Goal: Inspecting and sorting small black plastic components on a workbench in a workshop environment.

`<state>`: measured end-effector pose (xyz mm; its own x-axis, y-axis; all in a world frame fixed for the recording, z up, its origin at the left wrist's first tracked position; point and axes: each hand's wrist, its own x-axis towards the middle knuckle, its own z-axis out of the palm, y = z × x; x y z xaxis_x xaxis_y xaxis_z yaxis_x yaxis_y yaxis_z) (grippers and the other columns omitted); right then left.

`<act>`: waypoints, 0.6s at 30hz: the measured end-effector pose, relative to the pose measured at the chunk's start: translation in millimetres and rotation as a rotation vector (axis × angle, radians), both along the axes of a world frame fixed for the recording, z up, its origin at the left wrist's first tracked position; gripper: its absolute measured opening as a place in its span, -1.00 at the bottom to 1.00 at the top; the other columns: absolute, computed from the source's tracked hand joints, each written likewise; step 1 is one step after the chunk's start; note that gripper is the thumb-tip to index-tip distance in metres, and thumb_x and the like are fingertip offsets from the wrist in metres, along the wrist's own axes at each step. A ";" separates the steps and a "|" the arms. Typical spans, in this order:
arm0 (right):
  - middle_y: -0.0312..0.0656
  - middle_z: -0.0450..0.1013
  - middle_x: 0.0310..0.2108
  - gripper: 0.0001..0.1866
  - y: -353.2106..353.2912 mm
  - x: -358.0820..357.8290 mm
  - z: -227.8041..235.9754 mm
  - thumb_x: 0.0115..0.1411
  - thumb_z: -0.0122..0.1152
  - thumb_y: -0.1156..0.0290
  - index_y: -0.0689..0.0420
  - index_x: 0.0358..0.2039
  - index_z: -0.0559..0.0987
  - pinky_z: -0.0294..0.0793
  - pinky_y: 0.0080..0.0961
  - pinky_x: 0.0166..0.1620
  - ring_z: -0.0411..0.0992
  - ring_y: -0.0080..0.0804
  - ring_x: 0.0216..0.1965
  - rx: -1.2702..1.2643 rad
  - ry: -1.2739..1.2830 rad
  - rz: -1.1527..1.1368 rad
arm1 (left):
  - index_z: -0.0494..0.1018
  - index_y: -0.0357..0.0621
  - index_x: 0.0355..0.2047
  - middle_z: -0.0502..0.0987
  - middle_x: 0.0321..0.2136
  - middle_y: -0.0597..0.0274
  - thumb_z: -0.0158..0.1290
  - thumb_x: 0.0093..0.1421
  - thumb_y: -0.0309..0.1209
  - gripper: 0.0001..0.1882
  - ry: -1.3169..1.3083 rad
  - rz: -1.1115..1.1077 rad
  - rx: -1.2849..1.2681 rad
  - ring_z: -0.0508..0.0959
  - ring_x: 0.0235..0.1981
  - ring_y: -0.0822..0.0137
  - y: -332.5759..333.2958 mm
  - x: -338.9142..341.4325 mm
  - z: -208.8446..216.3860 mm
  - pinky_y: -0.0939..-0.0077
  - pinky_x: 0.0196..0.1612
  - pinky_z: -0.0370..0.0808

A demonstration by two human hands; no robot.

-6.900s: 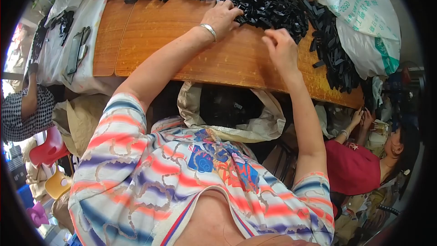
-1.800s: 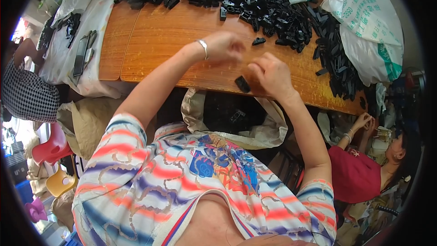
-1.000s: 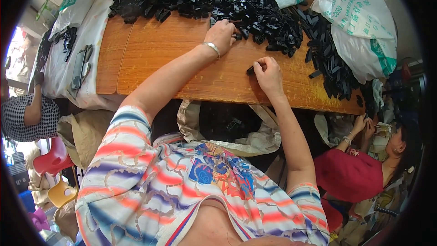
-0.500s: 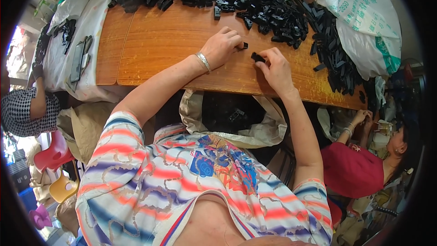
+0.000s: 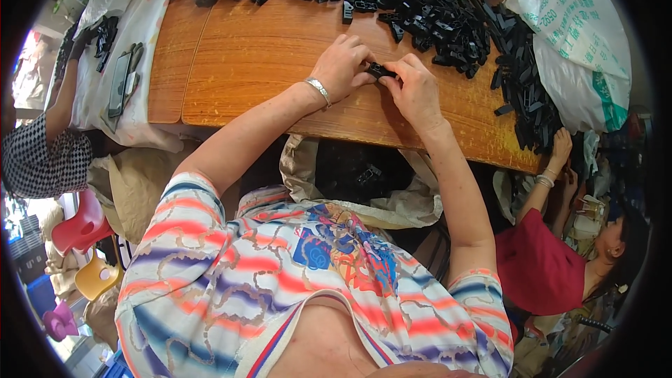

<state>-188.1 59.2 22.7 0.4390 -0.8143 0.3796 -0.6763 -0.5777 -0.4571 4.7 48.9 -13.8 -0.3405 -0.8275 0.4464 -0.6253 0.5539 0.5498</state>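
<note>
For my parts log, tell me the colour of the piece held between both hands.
The piece is black; the head view shows it best.

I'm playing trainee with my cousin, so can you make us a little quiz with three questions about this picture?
1. True or false: the silver bracelet is on the left wrist.

2. What is between the left grip and the right grip?
A) a red pen
B) a small black plastic piece
C) a spoon

3. Which is nearer the striped shirt: the open sack or the heap of black plastic pieces?

Key:
1. True
2. B
3. The open sack
</note>
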 end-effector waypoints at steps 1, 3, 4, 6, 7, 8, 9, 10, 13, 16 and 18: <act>-0.11 0.43 -0.32 -0.75 1.8 0.1 1.5 0.05 0.30 0.48 0.20 -0.21 0.59 0.51 -0.30 -0.28 0.50 -0.17 -0.34 -0.032 0.075 0.017 | 0.52 -0.13 -0.32 0.47 -0.31 0.17 0.30 -0.07 -0.42 -0.72 0.000 -0.001 0.006 0.42 -0.19 0.09 0.0 0.1 0.5 0.31 -0.06 0.42; -0.10 0.41 -0.30 -0.74 10.4 5.0 -10.7 0.08 0.24 0.47 0.22 -0.19 0.57 0.52 -0.31 -0.27 0.48 -0.18 -0.31 -0.152 0.184 0.021 | 0.52 -0.13 -0.33 0.47 -0.32 0.18 0.30 -0.06 -0.42 -0.73 -0.018 0.013 0.001 0.41 -0.19 0.09 -0.2 0.4 2.7 0.30 -0.06 0.42; -0.09 0.38 -0.28 -0.73 14.0 6.6 -14.1 0.10 0.19 0.47 0.25 -0.16 0.55 0.53 -0.32 -0.26 0.47 -0.18 -0.28 -0.278 0.292 0.025 | 0.52 -0.13 -0.33 0.47 -0.32 0.18 0.30 -0.06 -0.42 -0.73 -0.019 0.013 0.002 0.41 -0.19 0.09 1.1 0.3 3.2 0.30 -0.06 0.42; -0.07 0.35 -0.25 -0.70 13.0 3.8 -13.2 0.11 0.12 0.49 0.31 -0.13 0.51 0.54 -0.34 -0.25 0.44 -0.18 -0.24 -0.263 0.333 0.052 | 0.53 -0.13 -0.34 0.47 -0.33 0.19 0.30 -0.06 -0.41 -0.75 -0.045 0.028 0.010 0.41 -0.19 0.09 1.0 0.3 5.3 0.31 -0.06 0.42; -0.07 0.36 -0.25 -0.72 11.4 3.8 -14.8 0.10 0.16 0.48 0.27 -0.14 0.53 0.54 -0.32 -0.25 0.45 -0.15 -0.25 -0.239 0.290 0.050 | 0.53 -0.13 -0.34 0.47 -0.33 0.19 0.30 -0.06 -0.41 -0.75 -0.046 0.030 -0.003 0.41 -0.19 0.09 1.5 -0.6 3.9 0.31 -0.06 0.42; -0.08 0.38 -0.26 -0.73 9.7 3.4 -13.9 0.09 0.19 0.47 0.24 -0.16 0.55 0.53 -0.30 -0.24 0.47 -0.12 -0.25 -0.216 0.246 0.047 | 0.53 -0.12 -0.35 0.46 -0.35 0.19 0.30 -0.07 -0.40 -0.74 -0.043 0.022 -0.003 0.40 -0.18 0.08 3.6 -2.4 0.8 0.30 -0.06 0.41; -0.08 0.38 -0.26 -0.73 9.1 1.9 -9.2 0.09 0.19 0.47 0.24 -0.16 0.55 0.53 -0.30 -0.24 0.47 -0.12 -0.25 -0.232 0.244 0.048 | 0.53 -0.12 -0.35 0.46 -0.36 0.19 0.30 -0.08 -0.40 -0.74 -0.041 0.017 -0.004 0.39 -0.18 0.08 1.5 -2.1 0.4 0.29 -0.05 0.41; -0.10 0.40 -0.28 -0.73 15.4 -2.5 -4.2 0.08 0.23 0.49 0.19 -0.16 0.57 0.52 -0.28 -0.24 0.48 -0.13 -0.28 -0.128 0.202 0.041 | 0.54 -0.15 -0.31 0.51 -0.35 0.21 0.31 -0.03 -0.35 -0.72 -0.121 -0.083 0.010 0.47 -0.20 0.16 1.2 2.4 7.0 0.34 -0.09 0.46; -0.14 0.44 -0.35 -0.75 41.5 -18.5 9.3 0.03 0.32 0.49 0.10 -0.21 0.62 0.50 -0.24 -0.26 0.52 -0.15 -0.35 0.094 0.171 0.014 | 0.56 -0.17 -0.25 0.57 -0.33 0.20 0.31 0.05 -0.28 -0.69 0.023 -0.316 0.559 0.55 -0.23 0.28 -5.1 23.9 35.8 0.42 -0.14 0.52; -0.14 0.44 -0.37 -0.74 68.0 -30.1 30.4 0.01 0.37 0.44 0.13 -0.23 0.62 0.49 -0.27 -0.28 0.52 -0.17 -0.36 0.258 0.269 0.131 | 0.54 -0.24 -0.21 0.62 -0.30 0.16 0.26 0.13 -0.21 -0.64 0.150 0.111 0.339 0.61 -0.25 0.34 -35.3 40.3 30.6 0.45 -0.16 0.55; -0.14 0.45 -0.38 -0.75 72.3 -35.1 43.1 0.00 0.41 0.37 0.13 -0.27 0.63 0.50 -0.32 -0.29 0.51 -0.20 -0.39 0.419 0.305 0.252 | 0.53 -0.22 -0.22 0.63 -0.29 0.11 0.23 0.13 -0.11 -0.58 0.140 0.361 0.274 0.62 -0.24 0.23 -56.9 41.5 30.3 0.38 -0.15 0.54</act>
<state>-223.3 131.5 65.9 0.6782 -0.7238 -0.1269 -0.6782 -0.5501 -0.4872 46.1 -8.0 16.5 0.0385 -0.9756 0.2162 -0.6603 0.1375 0.7383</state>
